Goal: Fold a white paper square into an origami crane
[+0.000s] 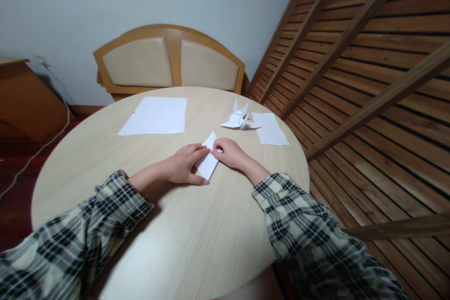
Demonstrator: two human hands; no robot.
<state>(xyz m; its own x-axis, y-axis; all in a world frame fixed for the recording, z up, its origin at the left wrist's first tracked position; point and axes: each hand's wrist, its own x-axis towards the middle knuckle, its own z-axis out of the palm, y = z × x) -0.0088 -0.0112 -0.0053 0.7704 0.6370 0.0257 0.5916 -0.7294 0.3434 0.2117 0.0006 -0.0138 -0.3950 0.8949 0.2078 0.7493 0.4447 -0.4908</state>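
Observation:
A small folded white paper [207, 165], pointed at its far end, lies flat on the round wooden table [183, 243]. My left hand [184, 165] rests over its left side, thumb stretched toward the near corner and fingers at the middle, thumb and fingers apart. On the right edge is my right hand [228, 152], its fingers curled together in a pinch on the paper; the exact spot pinched is hidden by the fingers. Just beyond stands a folded white paper crane [240, 118].
White sheets [156, 116] lie at the table's back left, and narrower white sheets [270, 129] at the right. A padded headboard [140, 62] stands behind the table. Wooden slats [369, 79] rise along the right side. A white cable [52, 138] hangs at the left.

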